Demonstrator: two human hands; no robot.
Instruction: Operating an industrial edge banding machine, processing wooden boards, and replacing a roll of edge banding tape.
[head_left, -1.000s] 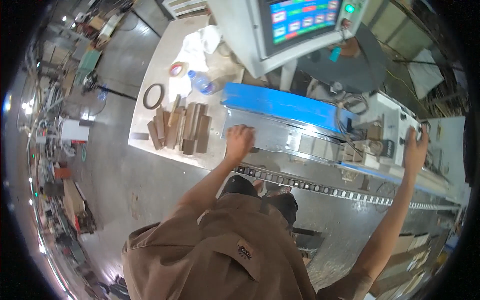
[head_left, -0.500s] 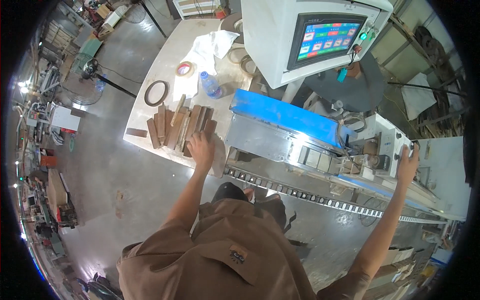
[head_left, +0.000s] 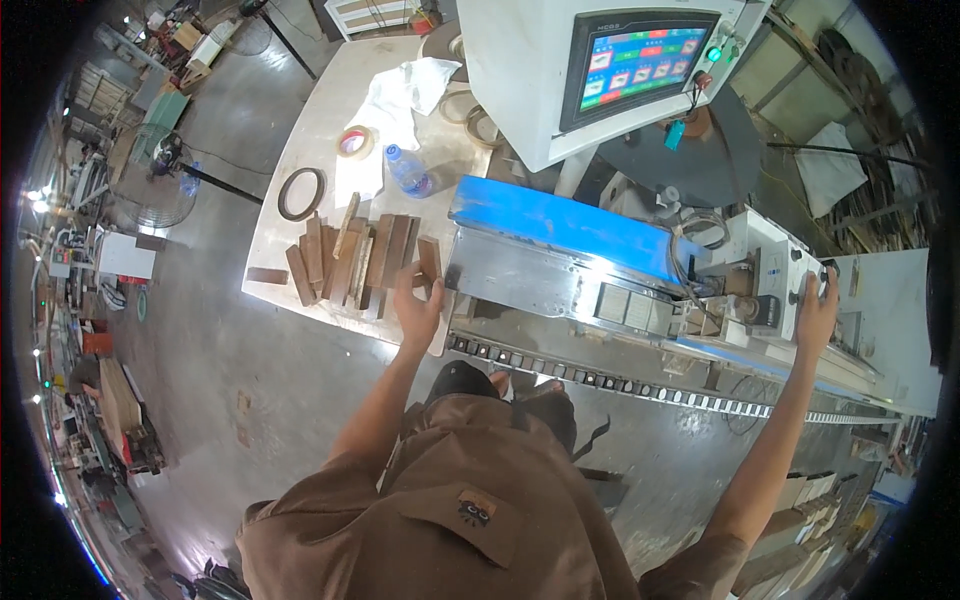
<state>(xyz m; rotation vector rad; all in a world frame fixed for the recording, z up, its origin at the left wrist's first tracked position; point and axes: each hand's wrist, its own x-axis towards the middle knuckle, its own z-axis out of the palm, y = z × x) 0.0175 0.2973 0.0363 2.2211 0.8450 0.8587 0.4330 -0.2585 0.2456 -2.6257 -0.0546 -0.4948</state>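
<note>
My left hand (head_left: 418, 312) is closed on a short brown wood strip (head_left: 430, 257), which stands slightly tilted by the right edge of the worktable (head_left: 275, 225). To its left lie several more brown wood strips (head_left: 385, 250), side by side in a loose row, with a paler narrow strip (head_left: 347, 222) on top. Far off to the right, my right hand (head_left: 818, 312) reaches up to the machine's white control box (head_left: 775, 268), its fingers around a black knob (head_left: 829, 265) at the corner.
A bottle (head_left: 408, 172), tape rolls (head_left: 354, 142), a dark ring (head_left: 300, 194) and a white cloth (head_left: 415, 95) occupy the tabletop. The machine's blue guard (head_left: 560, 225) and metal bed extend rightward below a lit screen (head_left: 640, 65). A chain track (head_left: 600, 385) runs along its front.
My left hand has moved slightly right from the row, taking one wood strip away from the others. My right hand stays at the knob. The view has shifted a little.
</note>
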